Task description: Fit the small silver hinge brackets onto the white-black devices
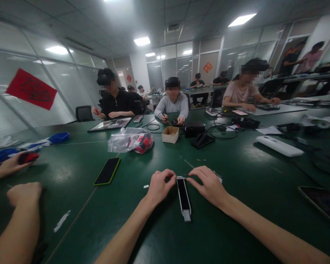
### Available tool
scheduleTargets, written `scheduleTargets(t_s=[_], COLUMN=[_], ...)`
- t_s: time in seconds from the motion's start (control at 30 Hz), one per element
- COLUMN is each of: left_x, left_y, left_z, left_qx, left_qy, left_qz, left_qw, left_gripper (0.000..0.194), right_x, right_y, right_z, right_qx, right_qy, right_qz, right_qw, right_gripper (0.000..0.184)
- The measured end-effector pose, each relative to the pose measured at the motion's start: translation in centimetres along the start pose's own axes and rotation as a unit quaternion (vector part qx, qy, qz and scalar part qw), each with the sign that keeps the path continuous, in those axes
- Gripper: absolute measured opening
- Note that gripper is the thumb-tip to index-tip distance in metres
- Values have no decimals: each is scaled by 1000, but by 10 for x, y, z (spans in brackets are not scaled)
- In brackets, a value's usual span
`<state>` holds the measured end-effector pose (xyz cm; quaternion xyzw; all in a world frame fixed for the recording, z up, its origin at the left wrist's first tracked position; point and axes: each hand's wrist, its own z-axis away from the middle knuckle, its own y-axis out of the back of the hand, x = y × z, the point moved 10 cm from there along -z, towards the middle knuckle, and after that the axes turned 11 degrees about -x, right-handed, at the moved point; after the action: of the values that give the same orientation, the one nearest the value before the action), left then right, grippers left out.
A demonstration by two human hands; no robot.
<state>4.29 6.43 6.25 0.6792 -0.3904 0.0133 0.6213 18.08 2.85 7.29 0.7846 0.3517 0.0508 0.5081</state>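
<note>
A slim pen-like device (184,196) lies on the table in front of me, with a long black face, a white frame and a grey tip at its near end. My left hand (161,186) is at the left of its far end, thumb and index finger pinched together. On the other side, my right hand (209,185) has its thumb and index fingertips close to the same end. Something thin and pale shows between the fingertips, too small to make out. A small clear and whitish item (217,177) lies partly hidden behind my right hand.
A green-edged phone (107,171) and a plastic bag with red items (132,140) lie ahead left. Beyond my hands stands a small open box (170,135). A white case (279,146) and a dark tablet (323,203) are rightward. A co-worker's arms (24,205) reach in from the left.
</note>
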Motion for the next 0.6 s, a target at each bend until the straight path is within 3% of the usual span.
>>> scheduleTargets(t_s=[0.13, 0.3, 0.6], left_x=[-23, -27, -28], left_y=[2, -1, -9], left_z=[-5, -6, -5], left_qx=[-4, -30, -53], left_qy=[45, 56, 42], left_qz=[-102, -159, -115], left_qw=[994, 985, 991], left_gripper=[12, 17, 17], right_x=[10, 17, 15], right_y=[-16, -34, -36], right_z=[-1, 0, -2], right_qx=[-62, -110, -119], right_qy=[-28, -43, -41], right_qz=[14, 47, 52], right_qw=[998, 992, 991], right_gripper=[16, 19, 17])
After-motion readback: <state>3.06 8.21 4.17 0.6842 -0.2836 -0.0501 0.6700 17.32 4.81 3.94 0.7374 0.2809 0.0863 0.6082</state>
